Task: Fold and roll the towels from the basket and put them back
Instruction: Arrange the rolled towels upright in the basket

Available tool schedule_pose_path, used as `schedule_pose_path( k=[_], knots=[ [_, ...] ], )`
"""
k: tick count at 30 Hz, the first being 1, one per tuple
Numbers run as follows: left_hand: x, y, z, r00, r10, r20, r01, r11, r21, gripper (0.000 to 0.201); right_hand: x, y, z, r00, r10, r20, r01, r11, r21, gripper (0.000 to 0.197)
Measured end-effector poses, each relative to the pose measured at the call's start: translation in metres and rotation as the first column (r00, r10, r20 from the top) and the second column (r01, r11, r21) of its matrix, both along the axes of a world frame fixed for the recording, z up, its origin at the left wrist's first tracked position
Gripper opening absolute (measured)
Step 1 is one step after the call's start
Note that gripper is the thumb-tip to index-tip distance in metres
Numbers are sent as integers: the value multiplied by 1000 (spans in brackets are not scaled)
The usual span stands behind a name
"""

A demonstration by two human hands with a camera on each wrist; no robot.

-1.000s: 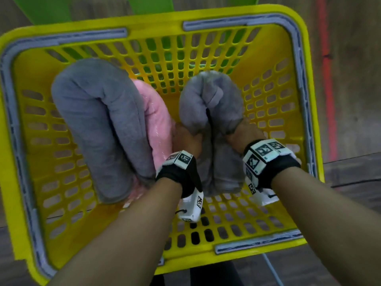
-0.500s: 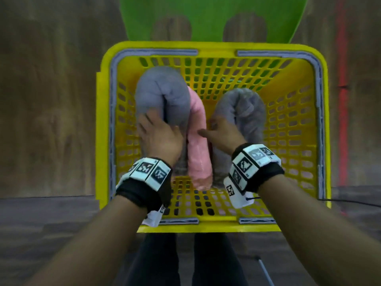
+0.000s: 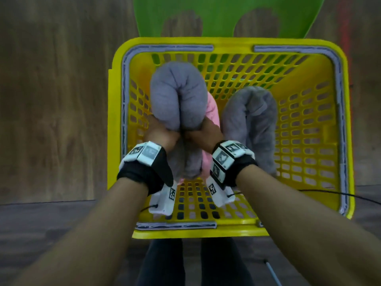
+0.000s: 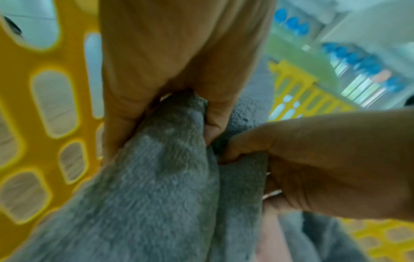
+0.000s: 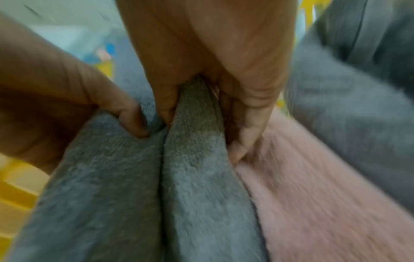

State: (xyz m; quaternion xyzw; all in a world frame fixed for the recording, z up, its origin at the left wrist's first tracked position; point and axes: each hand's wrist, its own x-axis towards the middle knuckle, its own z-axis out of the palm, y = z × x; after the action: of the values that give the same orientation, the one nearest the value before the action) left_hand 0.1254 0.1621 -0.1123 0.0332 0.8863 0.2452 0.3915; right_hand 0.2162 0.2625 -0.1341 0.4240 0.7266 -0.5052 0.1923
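Grey and soft, the rolled grey towel [image 3: 178, 104] sits in your two hands, low on the left side of the yellow basket [image 3: 342, 120]. Your left hand [image 3: 162, 134] squeezes its left half and your right hand [image 3: 203, 134] squeezes its right half. A pink towel [image 3: 212, 108] lies just beside it. Farther right lies another grey towel [image 3: 253, 120].

Three rolled towels in basket [image 3: 342, 124]: left towel [image 3: 177, 93], middle towel [image 3: 212, 108] touching it, right towel [image 3: 253, 120] apart.
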Motion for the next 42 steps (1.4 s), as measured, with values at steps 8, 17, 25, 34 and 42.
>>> schedule_pose_path(
  k=[8, 17, 25, 34, 42],
  knots=[
    [65, 30, 53, 990, -128, -56, 140, 909, 392, 93, 98, 52, 88, 949, -245, -200, 265, 961, 80, 67],
    [90, 84, 63, 955, -258, 143, 176, 887, 426, 69, 151, 94, 124, 956, -284, -71, 292, 910, 296, 37],
    [118, 98, -31, 861, -435, 263, 437, 898, 56, 68, 141, 108, 42, 872, -1, 490, -120, 969, 216, 76],
    [120, 89, -45, 825, -510, 242, 513, 856, 55, 90, 119, 127, 31, 872, -260, 414, 108, 928, 356, 96],
    [121, 93, -43, 863, -392, 318, 380, 920, 100, 81, 127, 124, 8, 868, -347, 355, 242, 920, 307, 75]
  ],
)
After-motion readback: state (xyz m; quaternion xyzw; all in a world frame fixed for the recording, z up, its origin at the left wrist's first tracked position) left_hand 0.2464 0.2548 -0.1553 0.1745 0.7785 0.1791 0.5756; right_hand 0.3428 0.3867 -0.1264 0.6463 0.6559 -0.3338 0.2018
